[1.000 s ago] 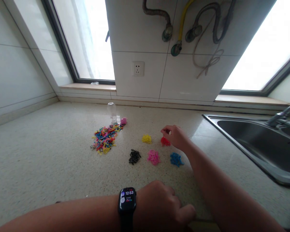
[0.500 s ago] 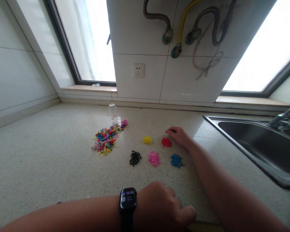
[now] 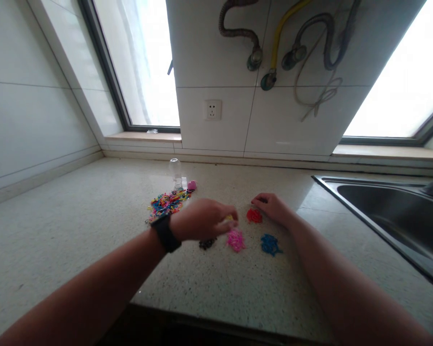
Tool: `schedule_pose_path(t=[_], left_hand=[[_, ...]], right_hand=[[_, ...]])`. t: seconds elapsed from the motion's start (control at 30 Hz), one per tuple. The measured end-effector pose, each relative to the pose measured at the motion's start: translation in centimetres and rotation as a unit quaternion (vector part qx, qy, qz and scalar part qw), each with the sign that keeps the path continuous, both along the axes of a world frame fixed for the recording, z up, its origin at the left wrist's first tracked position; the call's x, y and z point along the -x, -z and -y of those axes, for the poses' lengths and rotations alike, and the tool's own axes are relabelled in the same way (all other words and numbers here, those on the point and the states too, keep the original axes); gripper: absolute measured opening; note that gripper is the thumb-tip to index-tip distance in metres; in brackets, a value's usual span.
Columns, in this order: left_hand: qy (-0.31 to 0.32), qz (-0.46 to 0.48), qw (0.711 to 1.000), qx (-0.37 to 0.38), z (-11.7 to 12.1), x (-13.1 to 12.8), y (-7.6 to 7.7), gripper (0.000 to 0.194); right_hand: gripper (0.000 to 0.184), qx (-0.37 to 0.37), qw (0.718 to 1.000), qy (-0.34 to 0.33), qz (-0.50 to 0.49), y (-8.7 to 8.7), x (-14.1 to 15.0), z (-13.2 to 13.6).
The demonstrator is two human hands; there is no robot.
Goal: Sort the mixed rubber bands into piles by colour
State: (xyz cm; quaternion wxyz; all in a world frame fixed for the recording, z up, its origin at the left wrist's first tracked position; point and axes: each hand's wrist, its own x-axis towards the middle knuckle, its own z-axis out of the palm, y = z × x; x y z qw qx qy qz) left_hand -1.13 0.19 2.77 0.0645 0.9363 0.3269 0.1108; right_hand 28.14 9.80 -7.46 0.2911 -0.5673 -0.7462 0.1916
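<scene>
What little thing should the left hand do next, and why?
Probably take a pinch from the mixed pile, provided the left hand is empty, which blur leaves unclear. Many colours lie jumbled there, while the red pile, pink pile and blue pile each show a single colour.

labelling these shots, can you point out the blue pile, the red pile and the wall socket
Blue pile (image 3: 270, 244): head view, on the middle of the heap.
Red pile (image 3: 254, 216): head view, on its middle.
Wall socket (image 3: 213, 110): head view, on its faceplate.
</scene>
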Motion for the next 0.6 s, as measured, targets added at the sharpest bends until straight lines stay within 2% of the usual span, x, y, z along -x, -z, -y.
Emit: schedule_pose_path(t=[0.07, 0.17, 0.3, 0.43, 0.6], left_hand=[[-0.08, 0.006, 0.997, -0.011, -3.3, 3.2, -0.5, 0.035], [-0.189, 0.006, 0.982, -0.019, -7.3, 8.3, 0.3, 0.043], [-0.25, -0.031, 0.968, 0.018, -10.0, 13.1, 2.3, 0.035], [-0.256, -0.065, 0.963, 0.058, -11.0, 14.8, 3.6, 0.033], [-0.267, -0.095, 0.956, 0.074, -11.7, 15.0, 4.2, 0.032]], right_hand=[[0.028, 0.003, 1.0, -0.003, 0.004, 0.0, 0.0, 0.0], [0.029, 0.01, 1.0, -0.003, 0.008, -0.1, 0.0, 0.0], [0.028, 0.012, 1.0, 0.0, 0.017, -0.2, 0.1, 0.1], [0.028, 0.01, 1.0, -0.009, 0.022, -0.2, 0.0, 0.1], [0.028, 0.015, 0.999, -0.005, 0.031, -0.3, 0.0, 0.1]])
